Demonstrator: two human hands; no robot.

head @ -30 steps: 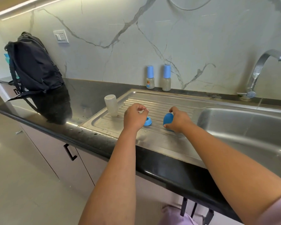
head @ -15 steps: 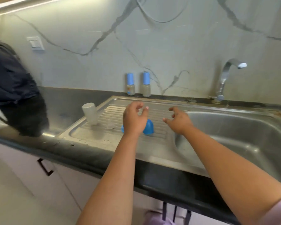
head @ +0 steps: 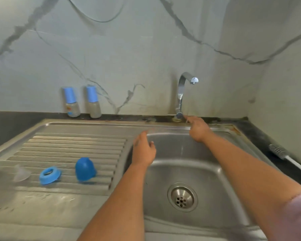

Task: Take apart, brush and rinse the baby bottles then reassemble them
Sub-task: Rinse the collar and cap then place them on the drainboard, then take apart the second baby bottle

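Since half a second ago both hands have left the draining board and crossed to the basin, and the view has swung right with them. On the ribbed draining board (head: 63, 146), from the left, lie a clear teat (head: 20, 174), a blue screw ring (head: 49, 175) just beside it, and a blue cap (head: 85, 169) standing dome-up a little further right, all apart from one another. Two capped baby bottles (head: 73, 101) stand upright side by side against the marble wall behind the board. The left hand (head: 143, 150) hovers over the basin's left edge, fingers loosely extended and holding nothing. The right hand (head: 197, 129) reaches to the foot of the tap (head: 181, 94), index finger stretched out; the blur makes it hard to say, but its tip seems to touch the lever there. A thin stream of water falls from the spout. A bottle brush (head: 281, 153) lies on the dark counter at far right.
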